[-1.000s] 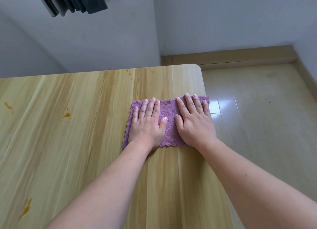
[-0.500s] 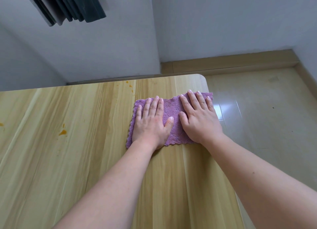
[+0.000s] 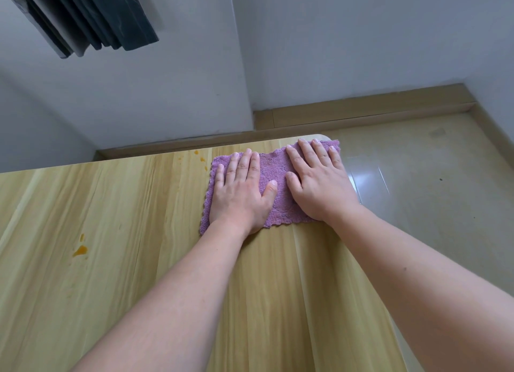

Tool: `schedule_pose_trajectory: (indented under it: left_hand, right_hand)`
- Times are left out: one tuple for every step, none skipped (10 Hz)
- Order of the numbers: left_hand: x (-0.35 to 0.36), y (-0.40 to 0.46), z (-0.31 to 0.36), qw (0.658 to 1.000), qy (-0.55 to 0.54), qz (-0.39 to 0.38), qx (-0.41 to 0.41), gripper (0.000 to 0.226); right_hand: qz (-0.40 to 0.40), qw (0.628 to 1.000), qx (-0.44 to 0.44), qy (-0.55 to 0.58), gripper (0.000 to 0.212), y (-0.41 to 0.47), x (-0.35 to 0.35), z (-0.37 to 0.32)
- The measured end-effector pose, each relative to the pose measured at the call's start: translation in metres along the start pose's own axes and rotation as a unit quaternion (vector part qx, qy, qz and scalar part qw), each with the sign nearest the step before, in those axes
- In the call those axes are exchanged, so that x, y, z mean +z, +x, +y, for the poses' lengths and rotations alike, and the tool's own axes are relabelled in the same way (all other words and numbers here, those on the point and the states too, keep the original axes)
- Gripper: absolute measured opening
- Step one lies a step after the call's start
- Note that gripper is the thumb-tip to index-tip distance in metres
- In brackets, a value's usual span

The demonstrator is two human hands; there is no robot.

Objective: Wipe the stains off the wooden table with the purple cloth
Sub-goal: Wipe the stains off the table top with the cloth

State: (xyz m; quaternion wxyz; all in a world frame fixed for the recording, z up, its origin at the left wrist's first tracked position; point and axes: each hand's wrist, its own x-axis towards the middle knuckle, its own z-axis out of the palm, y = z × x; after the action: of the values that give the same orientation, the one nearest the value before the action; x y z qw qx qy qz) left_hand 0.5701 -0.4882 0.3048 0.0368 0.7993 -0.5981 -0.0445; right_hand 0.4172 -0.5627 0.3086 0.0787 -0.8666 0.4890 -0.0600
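Observation:
A purple cloth [image 3: 274, 165] lies flat on the wooden table [image 3: 139, 260] at its far right corner, reaching the far edge. My left hand [image 3: 240, 193] presses flat on the cloth's left half with straight fingers. My right hand [image 3: 319, 182] presses flat on its right half, fingertips at the table's far corner. Small orange stains [image 3: 200, 158] sit just left of the cloth near the far edge. A larger orange stain [image 3: 80, 250] lies on the left part of the table.
The table's right edge [image 3: 370, 260] drops to a glossy tiled floor [image 3: 431, 190]. White walls with a wooden skirting board [image 3: 361, 113] stand behind. Dark slats [image 3: 83, 12] hang at the upper left.
Both hands have pushed the cloth away from me toward the table's far edge, where it now reaches the far right corner. The view has tilted with them.

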Motion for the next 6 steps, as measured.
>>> schedule_pose_trajectory:
  left_hand:
    - [0.0, 0.012, -0.001, 1.0, 0.0, -0.002, 0.001, 0.073]
    - [-0.001, 0.021, -0.003, 1.0, 0.0, -0.003, 0.0, 0.073]
    - [-0.002, 0.027, -0.003, 1.0, -0.002, -0.003, 0.001, 0.073]
    - [-0.002, 0.029, -0.002, 1.0, -0.004, -0.004, 0.002, 0.073]
    - [-0.004, 0.028, -0.005, 1.0, -0.006, -0.005, 0.004, 0.073]
    - [-0.005, 0.026, -0.009, 1.0, -0.008, -0.008, 0.016, 0.072]
  right_hand:
    - [0.003, 1.0, 0.002, -0.002, 0.061, 0.01, 0.0, 0.002]
    - [0.003, 1.0, 0.003, 0.003, 0.061, 0.017, 0.0, 0.003]
    - [0.005, 1.0, 0.006, 0.002, 0.062, 0.023, 0.0, 0.003]
    - [0.008, 1.0, 0.01, -0.003, 0.061, 0.024, 0.002, 0.004]
    - [0.009, 1.0, 0.019, -0.001, 0.061, 0.024, 0.003, -0.003]
    - [0.004, 0.999, 0.041, -0.012, 0.061, 0.024, 0.005, -0.012]
